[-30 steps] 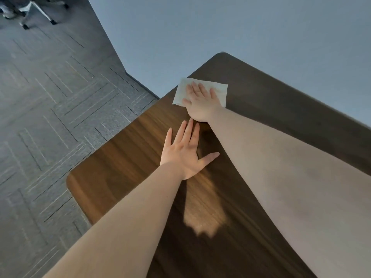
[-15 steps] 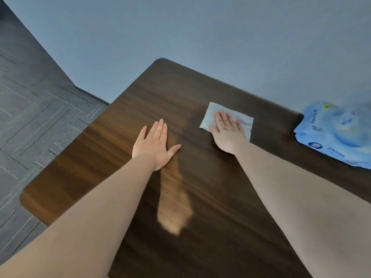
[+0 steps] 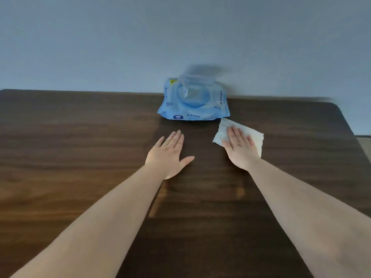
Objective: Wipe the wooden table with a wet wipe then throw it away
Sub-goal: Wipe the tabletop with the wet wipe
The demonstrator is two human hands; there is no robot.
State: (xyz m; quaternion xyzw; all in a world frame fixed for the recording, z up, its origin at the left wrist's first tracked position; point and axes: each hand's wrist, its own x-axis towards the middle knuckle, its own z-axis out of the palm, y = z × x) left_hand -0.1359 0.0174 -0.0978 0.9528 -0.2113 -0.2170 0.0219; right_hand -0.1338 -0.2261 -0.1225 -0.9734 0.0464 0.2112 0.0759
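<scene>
The white, crumpled rectangular wet wipe (image 3: 240, 135) lies flat on the dark brown wooden counter (image 3: 80, 157), just beside the blue plastic wipes pack (image 3: 193, 101) (blurred). The right hand (image 3: 240, 149) presses it, fingers spread; the left hand (image 3: 170, 155) rests flat, empty.

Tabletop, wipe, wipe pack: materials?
Tabletop: dark brown wood or wood-look veneer, semi-gloss; straight grain lines and soft reflections show. Solid or laminate cannot be told.
Wipe: thin white nonwoven sheet, matte and faintly creased, flat under the right hand.
Wipe pack: soft blue plastic film, glossy, with a clear plastic flip lid raised.
</scene>
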